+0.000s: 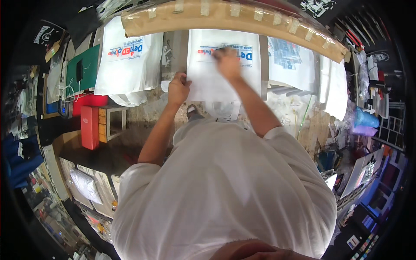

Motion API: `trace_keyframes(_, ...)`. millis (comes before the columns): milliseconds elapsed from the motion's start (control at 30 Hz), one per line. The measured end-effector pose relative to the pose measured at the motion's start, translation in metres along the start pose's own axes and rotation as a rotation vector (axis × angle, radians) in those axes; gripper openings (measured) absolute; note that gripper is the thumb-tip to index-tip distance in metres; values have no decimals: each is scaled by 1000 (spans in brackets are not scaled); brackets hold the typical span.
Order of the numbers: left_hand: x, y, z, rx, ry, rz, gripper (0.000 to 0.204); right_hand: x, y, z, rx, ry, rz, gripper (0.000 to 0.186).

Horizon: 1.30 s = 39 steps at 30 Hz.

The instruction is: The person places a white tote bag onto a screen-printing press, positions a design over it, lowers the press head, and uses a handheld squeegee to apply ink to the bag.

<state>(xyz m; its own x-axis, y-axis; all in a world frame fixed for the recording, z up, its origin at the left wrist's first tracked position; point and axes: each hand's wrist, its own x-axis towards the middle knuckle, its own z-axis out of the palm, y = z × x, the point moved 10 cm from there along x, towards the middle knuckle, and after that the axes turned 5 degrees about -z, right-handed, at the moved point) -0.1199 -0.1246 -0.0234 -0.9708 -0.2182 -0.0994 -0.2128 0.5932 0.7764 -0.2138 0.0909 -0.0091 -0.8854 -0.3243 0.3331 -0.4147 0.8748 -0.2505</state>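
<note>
Holds the left hand [178,89] curled at the left edge of a white printed sheet [208,84], toward its near end; cannot tell whether pinching the sheet or merely resting against it. Reaches across the same sheet from the right with the right hand [228,67], blurred, closed around a dark item [219,51] of unclear kind, over the blue and red print. Has the sheet lying flat, directly below the right hand and just right of the left one. Has a white printed stack [125,71] near the left hand on its outer side, another white printed piece [292,73] right of the right hand, and a long brown-wrapped beam [242,18] along the far edge.
</note>
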Motion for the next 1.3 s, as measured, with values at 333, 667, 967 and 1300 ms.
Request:
trace_keyframes(333, 1, 34, -1, 124, 108, 230, 40, 1, -43, 2, 92, -19, -166, 31)
trace_keyframes(667, 24, 35, 20, 257, -48, 157, 40, 94, -35, 27, 118, -89, -132, 35)
trace_keyframes(967, 38, 34, 32, 317, -32, 196, 35, 58, -46, 13, 154, -54, -111, 39)
trace_keyframes(1300, 34, 47, 40, 267, -62, 233, 40, 7, -46, -7, 232, -74, -53, 58)
